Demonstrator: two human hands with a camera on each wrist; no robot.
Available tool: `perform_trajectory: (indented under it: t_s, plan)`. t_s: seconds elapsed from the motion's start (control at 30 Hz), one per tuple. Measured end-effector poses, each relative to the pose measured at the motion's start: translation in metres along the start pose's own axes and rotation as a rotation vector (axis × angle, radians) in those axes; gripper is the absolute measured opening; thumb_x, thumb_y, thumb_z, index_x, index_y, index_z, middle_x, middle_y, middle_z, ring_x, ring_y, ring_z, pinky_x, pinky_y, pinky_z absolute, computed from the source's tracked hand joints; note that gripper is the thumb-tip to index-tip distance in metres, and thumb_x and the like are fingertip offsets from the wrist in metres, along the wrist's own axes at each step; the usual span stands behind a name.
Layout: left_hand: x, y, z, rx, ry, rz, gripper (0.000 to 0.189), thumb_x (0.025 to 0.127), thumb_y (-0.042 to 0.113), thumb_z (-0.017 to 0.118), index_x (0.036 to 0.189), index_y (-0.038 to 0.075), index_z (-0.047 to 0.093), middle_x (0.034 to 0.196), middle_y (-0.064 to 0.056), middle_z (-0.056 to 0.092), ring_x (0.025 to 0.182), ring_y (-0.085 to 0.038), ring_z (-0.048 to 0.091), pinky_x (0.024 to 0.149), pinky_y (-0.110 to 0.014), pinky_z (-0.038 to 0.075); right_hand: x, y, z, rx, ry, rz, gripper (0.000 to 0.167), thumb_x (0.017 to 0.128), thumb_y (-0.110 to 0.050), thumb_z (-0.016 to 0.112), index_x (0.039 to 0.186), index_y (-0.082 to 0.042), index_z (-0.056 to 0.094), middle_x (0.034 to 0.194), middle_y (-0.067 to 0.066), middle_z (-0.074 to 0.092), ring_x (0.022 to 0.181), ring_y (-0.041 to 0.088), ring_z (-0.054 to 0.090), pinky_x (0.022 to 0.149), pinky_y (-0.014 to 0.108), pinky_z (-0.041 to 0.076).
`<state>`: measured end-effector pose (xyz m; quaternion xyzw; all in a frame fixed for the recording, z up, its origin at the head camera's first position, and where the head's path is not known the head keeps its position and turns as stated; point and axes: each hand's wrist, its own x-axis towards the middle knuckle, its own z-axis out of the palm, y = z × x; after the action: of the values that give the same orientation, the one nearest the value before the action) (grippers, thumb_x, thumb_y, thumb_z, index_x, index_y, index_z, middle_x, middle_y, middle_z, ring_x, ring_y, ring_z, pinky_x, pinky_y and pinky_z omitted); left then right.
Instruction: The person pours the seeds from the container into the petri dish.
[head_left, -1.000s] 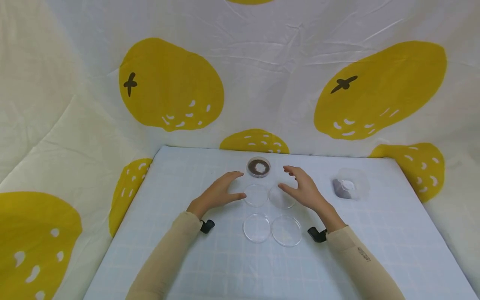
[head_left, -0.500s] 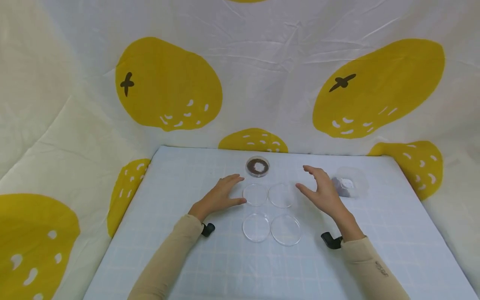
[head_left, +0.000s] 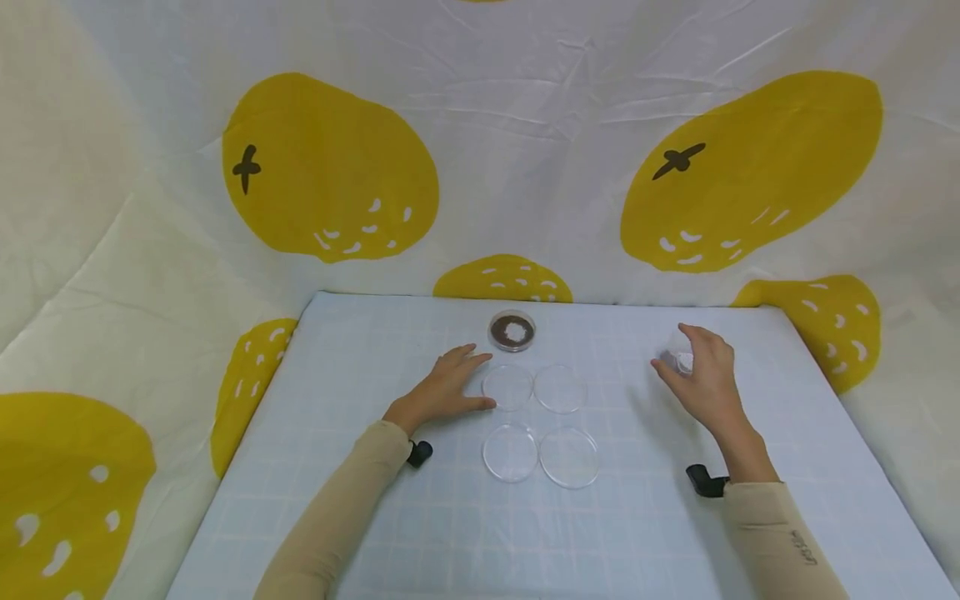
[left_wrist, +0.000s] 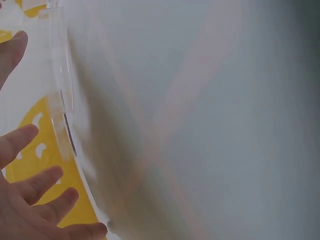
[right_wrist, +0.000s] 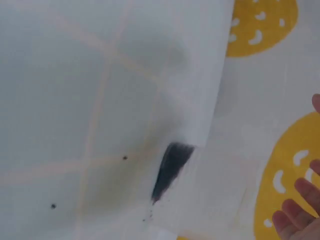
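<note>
My left hand (head_left: 442,390) hovers by the left side of the back-left clear round dish (head_left: 510,387), fingers spread and nothing held. In the left wrist view, its fingers are apart from the edge-on clear dishes (left_wrist: 61,60). At the right, my right hand (head_left: 707,383) reaches over a clear plastic container (head_left: 674,360), thumb and index finger wide apart. The hand hides most of that container. Dark grains (right_wrist: 172,170) lie heaped inside it in the right wrist view; no finger visibly touches it there.
Three more clear dishes stand close by: back right (head_left: 560,389), front left (head_left: 511,453) and front right (head_left: 570,458). Behind them sits a round dish with a ring of dark grains (head_left: 498,334) around a pale middle. A lemon-printed cloth (head_left: 525,167) hangs beyond the table.
My right hand has moved from above the back-right dish, rightwards to the plastic container. My left hand has stayed beside the dishes, with little shift.
</note>
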<state>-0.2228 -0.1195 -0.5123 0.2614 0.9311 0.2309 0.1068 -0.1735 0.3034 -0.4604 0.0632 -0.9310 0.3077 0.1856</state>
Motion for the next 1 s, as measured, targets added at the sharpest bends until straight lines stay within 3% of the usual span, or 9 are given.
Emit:
perform_trajectory:
  t_s: [0.23, 0.5, 0.7, 1.0]
  plan:
    - [0.002, -0.002, 0.002, 0.058, -0.023, -0.041, 0.091, 0.083, 0.068, 0.068, 0.157, 0.027, 0.034, 0.164, -0.013, 0.019, 0.149, -0.035, 0.015, 0.111, -0.071, 0.009, -0.008, 0.030, -0.007, -0.083, -0.006, 0.223, 0.086, 0.087, -0.026, 0.077, 0.146, 0.014, 0.029, 0.145, 0.041, 0.024, 0.134, 0.059, 0.018, 0.102, 0.073, 0.019]
    - [0.000, -0.001, 0.000, 0.071, -0.056, -0.056, 0.089, 0.084, 0.069, 0.065, 0.158, 0.033, 0.030, 0.165, -0.014, 0.015, 0.149, -0.039, 0.013, 0.110, -0.073, 0.007, -0.005, 0.046, -0.002, -0.073, -0.054, 0.423, 0.114, 0.084, -0.048, 0.078, 0.150, 0.018, 0.012, 0.141, 0.049, 0.023, 0.128, 0.064, 0.024, 0.101, 0.072, 0.026]
    - [-0.001, 0.003, 0.000, 0.083, -0.068, -0.055, 0.086, 0.086, 0.069, 0.063, 0.158, 0.033, 0.031, 0.165, -0.015, 0.015, 0.149, -0.041, 0.012, 0.109, -0.074, 0.006, -0.004, 0.049, 0.001, -0.020, -0.098, 0.523, 0.116, 0.085, -0.055, 0.073, 0.149, 0.018, 0.009, 0.139, 0.048, 0.026, 0.127, 0.061, 0.030, 0.102, 0.071, 0.030]
    - [0.001, 0.006, 0.001, 0.091, -0.091, -0.092, 0.080, 0.090, 0.067, 0.059, 0.158, 0.035, 0.030, 0.165, -0.016, 0.015, 0.149, -0.042, 0.010, 0.109, -0.074, 0.003, -0.002, 0.052, 0.003, 0.078, -0.121, 0.587, 0.116, 0.087, -0.056, 0.070, 0.152, 0.013, 0.004, 0.144, 0.044, 0.024, 0.130, 0.058, 0.031, 0.106, 0.067, 0.030]
